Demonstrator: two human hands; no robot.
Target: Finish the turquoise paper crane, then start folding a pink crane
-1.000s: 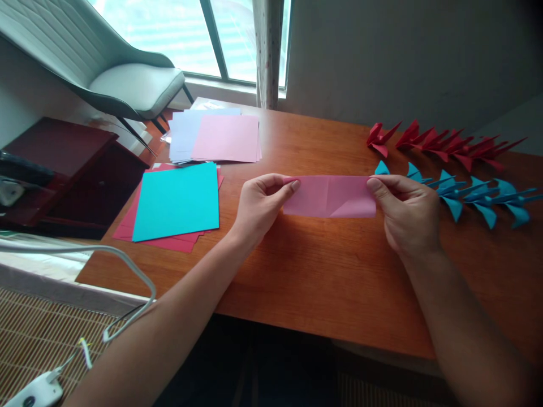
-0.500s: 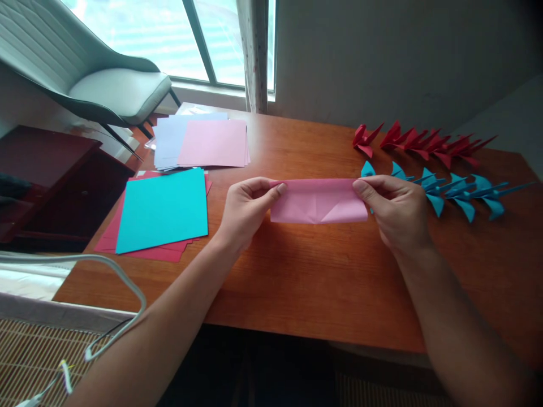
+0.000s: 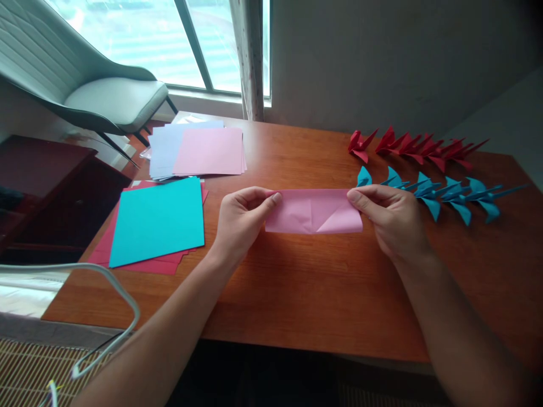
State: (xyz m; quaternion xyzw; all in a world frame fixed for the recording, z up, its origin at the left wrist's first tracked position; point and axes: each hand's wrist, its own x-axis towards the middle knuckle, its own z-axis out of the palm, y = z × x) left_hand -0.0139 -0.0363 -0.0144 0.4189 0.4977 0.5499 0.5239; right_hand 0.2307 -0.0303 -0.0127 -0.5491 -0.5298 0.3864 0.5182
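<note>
A pink sheet of paper [image 3: 314,212], folded over along its top edge and marked with creases, is stretched between my two hands above the table. My left hand [image 3: 244,217] pinches its upper left corner between thumb and fingers. At the upper right corner, my right hand [image 3: 388,215] grips it the same way. The lower edge hangs loose and curls a little at the right. Just behind my right hand stands a row of blue folded paper cranes [image 3: 428,189], partly hidden by that hand.
Red paper cranes [image 3: 409,147] line the back right of the wooden table [image 3: 297,299]. On the left lie turquoise sheets [image 3: 159,223] over red sheets [image 3: 165,265], with pink sheets [image 3: 210,151] and pale blue sheets [image 3: 163,150] behind. A white cable [image 3: 123,291] loops at the near left.
The view has tilted slightly, so everything sits a little lower and further left. Both hands keep their hold on the pink paper, whose creases and lower edge have shifted slightly.
</note>
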